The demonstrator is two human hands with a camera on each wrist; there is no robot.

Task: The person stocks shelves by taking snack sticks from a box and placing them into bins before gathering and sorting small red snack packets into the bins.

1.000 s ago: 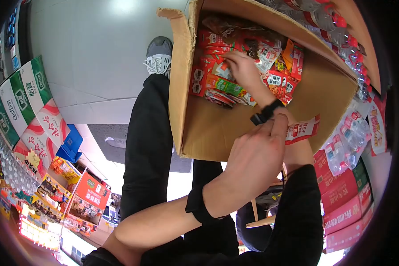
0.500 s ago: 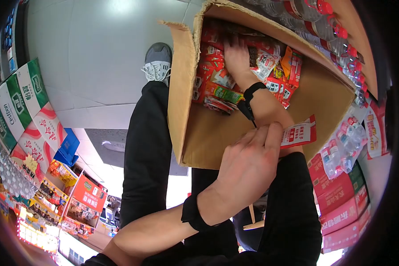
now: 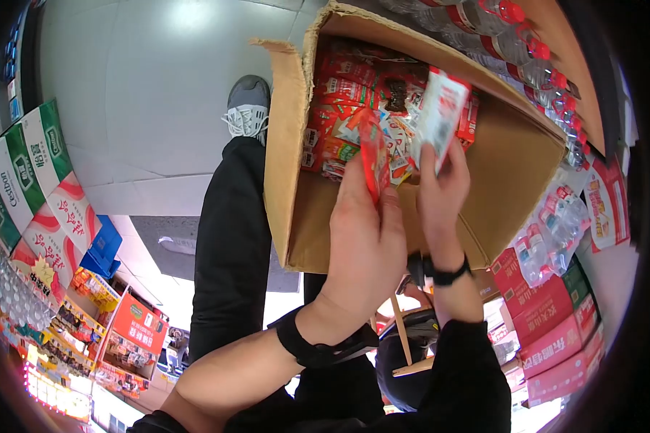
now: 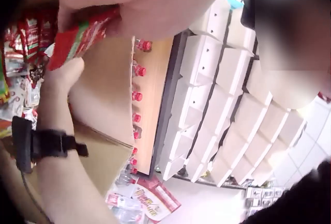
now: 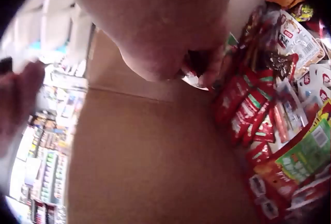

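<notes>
My left hand pinches a red packet between thumb and fingers, above the near part of an open cardboard box. To its right, my right hand grips a white-and-red packet that stands up over the box. Many red snack packets lie piled inside at the far side. In the left wrist view, the left hand has the red packet in its fingers. The right wrist view shows the right hand with curled fingers; most of its packet is hidden.
Bottles with red caps line the box's right side. Wrapped bottles and red cartons stand lower right. Stacked cartons and a blue bin are at the left, a shoe beside the box.
My right hand has come back from the pile and now holds up a white-and-red packet. My left hand, with its red packet, has moved left, off the right forearm, to the box.
</notes>
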